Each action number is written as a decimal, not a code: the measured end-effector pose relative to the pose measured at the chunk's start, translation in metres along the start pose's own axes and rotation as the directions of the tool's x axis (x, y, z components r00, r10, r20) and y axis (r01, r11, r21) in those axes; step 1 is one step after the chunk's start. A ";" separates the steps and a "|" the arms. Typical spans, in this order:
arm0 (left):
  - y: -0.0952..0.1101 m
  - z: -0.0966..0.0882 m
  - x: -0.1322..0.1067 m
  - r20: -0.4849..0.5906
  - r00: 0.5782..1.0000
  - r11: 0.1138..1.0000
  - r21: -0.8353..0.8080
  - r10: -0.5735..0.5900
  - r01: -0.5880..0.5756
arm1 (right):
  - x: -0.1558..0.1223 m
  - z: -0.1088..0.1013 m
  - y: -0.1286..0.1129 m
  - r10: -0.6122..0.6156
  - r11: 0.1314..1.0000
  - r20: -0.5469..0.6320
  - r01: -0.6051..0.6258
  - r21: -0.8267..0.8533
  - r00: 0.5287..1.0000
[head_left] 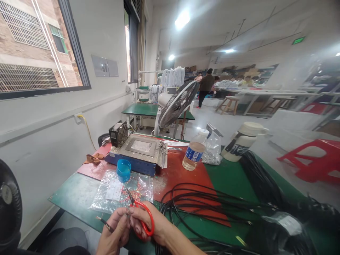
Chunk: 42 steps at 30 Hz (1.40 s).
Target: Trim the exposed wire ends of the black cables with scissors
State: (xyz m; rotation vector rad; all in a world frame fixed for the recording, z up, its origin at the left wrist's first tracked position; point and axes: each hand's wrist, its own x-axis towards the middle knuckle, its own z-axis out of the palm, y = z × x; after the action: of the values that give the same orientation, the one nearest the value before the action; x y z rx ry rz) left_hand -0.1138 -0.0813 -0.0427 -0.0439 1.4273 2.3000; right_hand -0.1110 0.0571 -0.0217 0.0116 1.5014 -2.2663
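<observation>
My left hand (113,232) is closed in a pinch on a thin dark cable end (104,222) that sticks out to the left. My right hand (148,221) is wrapped around red-handled scissors (143,214); the blades point up and left over a clear plastic bag (124,191) holding small red bits and a white label. Both hands meet at the front edge of the green table (233,177). A loose heap of black cables (212,205) lies just right of my right hand.
A blue-based machine with a metal plate (139,152) and a small fan (119,134) stands behind a blue cup (123,170). A water bottle (193,154), a white flask (240,141), a desk fan (177,104) and a red stool (316,161) are nearby. People stand far back.
</observation>
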 end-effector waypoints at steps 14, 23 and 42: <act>-0.002 -0.001 0.001 -0.023 0.999 0.998 -0.052 0.022 -0.023 | 0.000 0.001 -0.002 -0.016 0.999 -0.008 0.016 -0.034 1.000; -0.003 -0.001 -0.001 -0.013 1.000 0.998 -0.054 0.018 -0.019 | 0.000 0.002 0.001 -0.014 0.999 -0.037 0.013 -0.039 0.999; -0.009 -0.007 0.002 0.022 0.999 0.997 0.061 0.049 -0.050 | 0.000 -0.003 -0.001 -0.035 0.997 -0.036 0.032 -0.071 0.999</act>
State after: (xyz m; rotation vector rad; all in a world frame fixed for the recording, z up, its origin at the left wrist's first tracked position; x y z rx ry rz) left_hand -0.1137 -0.0834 -0.0540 0.0341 1.5035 2.2873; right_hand -0.1118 0.0597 -0.0219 0.0083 1.6113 -2.2497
